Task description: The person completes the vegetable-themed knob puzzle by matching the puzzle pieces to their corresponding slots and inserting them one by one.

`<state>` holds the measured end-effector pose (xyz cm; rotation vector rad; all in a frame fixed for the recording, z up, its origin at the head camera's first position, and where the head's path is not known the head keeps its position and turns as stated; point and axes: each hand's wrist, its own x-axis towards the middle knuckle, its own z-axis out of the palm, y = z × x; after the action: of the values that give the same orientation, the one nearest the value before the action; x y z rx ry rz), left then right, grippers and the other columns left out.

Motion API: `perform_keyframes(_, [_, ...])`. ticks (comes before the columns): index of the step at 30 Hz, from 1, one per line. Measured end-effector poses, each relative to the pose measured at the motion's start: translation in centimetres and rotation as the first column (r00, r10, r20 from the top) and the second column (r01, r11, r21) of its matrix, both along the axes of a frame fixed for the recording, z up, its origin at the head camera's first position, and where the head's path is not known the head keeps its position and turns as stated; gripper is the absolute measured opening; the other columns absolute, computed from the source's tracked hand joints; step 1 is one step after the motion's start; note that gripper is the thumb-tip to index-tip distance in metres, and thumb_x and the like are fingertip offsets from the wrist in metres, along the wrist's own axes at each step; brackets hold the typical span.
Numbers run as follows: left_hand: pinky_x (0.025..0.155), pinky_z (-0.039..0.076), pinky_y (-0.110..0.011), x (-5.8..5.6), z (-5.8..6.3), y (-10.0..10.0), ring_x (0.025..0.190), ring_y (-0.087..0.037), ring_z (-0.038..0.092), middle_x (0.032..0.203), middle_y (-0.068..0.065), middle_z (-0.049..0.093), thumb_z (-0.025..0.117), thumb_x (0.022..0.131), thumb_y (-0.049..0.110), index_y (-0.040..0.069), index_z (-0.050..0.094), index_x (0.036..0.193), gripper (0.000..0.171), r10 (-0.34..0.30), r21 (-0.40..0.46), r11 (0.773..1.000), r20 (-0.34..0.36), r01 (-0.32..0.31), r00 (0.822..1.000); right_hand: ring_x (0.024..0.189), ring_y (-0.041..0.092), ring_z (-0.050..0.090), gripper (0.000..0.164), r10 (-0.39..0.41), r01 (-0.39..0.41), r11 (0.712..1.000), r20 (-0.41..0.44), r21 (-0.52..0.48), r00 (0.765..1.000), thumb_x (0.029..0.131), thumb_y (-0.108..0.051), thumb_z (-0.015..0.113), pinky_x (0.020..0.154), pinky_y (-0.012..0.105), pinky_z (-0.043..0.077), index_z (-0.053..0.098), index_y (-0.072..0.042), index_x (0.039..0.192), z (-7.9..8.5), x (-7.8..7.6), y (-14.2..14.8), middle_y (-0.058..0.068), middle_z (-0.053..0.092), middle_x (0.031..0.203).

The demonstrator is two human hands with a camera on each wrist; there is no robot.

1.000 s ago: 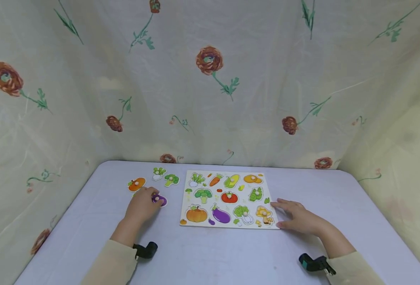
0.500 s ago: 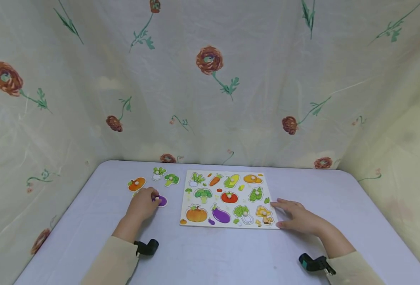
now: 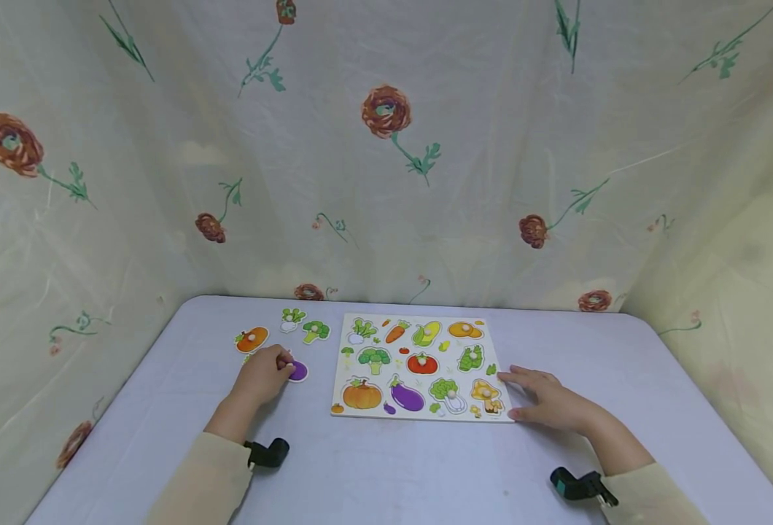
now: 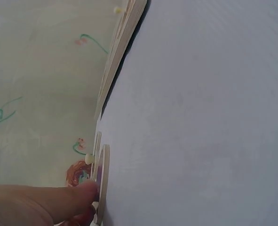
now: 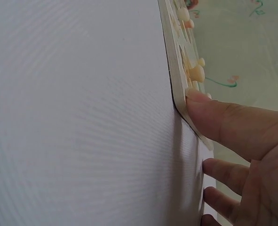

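My left hand (image 3: 263,375) pinches a purple eggplant puzzle piece (image 3: 300,372) at the left of the table, its fingers covering part of it. In the left wrist view the thumb (image 4: 75,197) presses close against the edge of this eggplant piece (image 4: 104,176). A white puzzle board (image 3: 419,419) with vegetable pictures lies at the centre. At its right edge rests my right hand (image 3: 550,399), fingers spread. The right wrist view has the thumb (image 5: 223,120) touching the corner of the board (image 5: 174,80), while other fingers rest on the tabletop beside it.
Loose pumpkin (image 3: 251,340), radish (image 3: 291,319) and broccoli (image 3: 316,332) pieces lie left of the board; another piece is mostly hidden under the left hand. Several knobbed pieces, such as the tomato (image 3: 422,364), sit in the board. A floral curtain (image 3: 478,182) surrounds the table.
My left fingers have shifted slightly over the eggplant piece, whose knob showed earlier and is now covered. The piece has turned a little. My right hand and the board stay still.
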<state>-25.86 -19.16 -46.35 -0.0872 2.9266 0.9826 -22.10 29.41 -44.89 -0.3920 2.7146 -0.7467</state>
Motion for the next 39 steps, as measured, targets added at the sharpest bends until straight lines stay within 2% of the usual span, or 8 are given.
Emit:
perform_keyframes(13, [0.076, 0.050, -0.032, -0.1, -0.2, 0.2, 0.085, -0.023, 0.053, 0.087, -0.007, 0.058, 0.066, 0.098, 0.014, 0.004, 0.065, 0.105, 0.013, -0.003, -0.010, 1.000, -0.001, 0.003, 1.000, 0.141, 0.057, 0.018, 0.075, -0.017, 0.017, 1.000, 0.012, 0.001, 1.000, 0.085, -0.036, 0.078, 0.107, 0.077, 0.019, 0.049, -0.009, 0.148, -0.3, -0.1, 0.0, 0.029, 0.027, 0.157])
perform_keyframes(22, [0.081, 0.052, -0.034, 0.5, 0.6, 1.1, 0.087, -0.023, 0.054, 0.090, -0.006, 0.059, 0.066, 0.098, 0.015, 0.004, 0.065, 0.107, 0.014, -0.016, -0.018, 1.000, -0.007, 0.016, 1.000, 0.142, 0.056, 0.018, 0.075, -0.025, 0.025, 1.000, 0.010, 0.011, 1.000, 0.085, -0.035, 0.078, 0.107, 0.076, 0.020, 0.048, -0.010, 0.148, -0.2, -0.1, -0.1, 0.029, 0.028, 0.157])
perform_keyframes(31, [0.082, 0.053, -0.035, 1.2, 1.4, 2.7, 0.087, -0.021, 0.054, 0.093, -0.005, 0.059, 0.068, 0.096, 0.018, 0.007, 0.066, 0.106, 0.014, -0.073, -0.024, 0.997, -0.013, 0.072, 0.997, 0.142, 0.056, 0.018, 0.075, -0.029, 0.029, 1.000, 0.015, 0.005, 0.999, 0.085, -0.035, 0.078, 0.107, 0.076, 0.020, 0.048, -0.009, 0.148, -0.1, 0.0, -0.2, 0.029, 0.028, 0.158])
perform_keyframes(39, [0.084, 0.053, -0.035, 1.3, 1.3, 4.4, 0.088, -0.020, 0.054, 0.093, -0.003, 0.059, 0.068, 0.096, 0.019, 0.010, 0.066, 0.105, 0.012, -0.115, 0.013, 0.993, -0.015, 0.116, 0.993, 0.142, 0.056, 0.018, 0.075, -0.025, 0.025, 1.000, 0.011, 0.007, 1.000, 0.085, -0.034, 0.079, 0.107, 0.076, 0.021, 0.048, -0.009, 0.148, -0.2, 0.0, -0.1, 0.029, 0.028, 0.158])
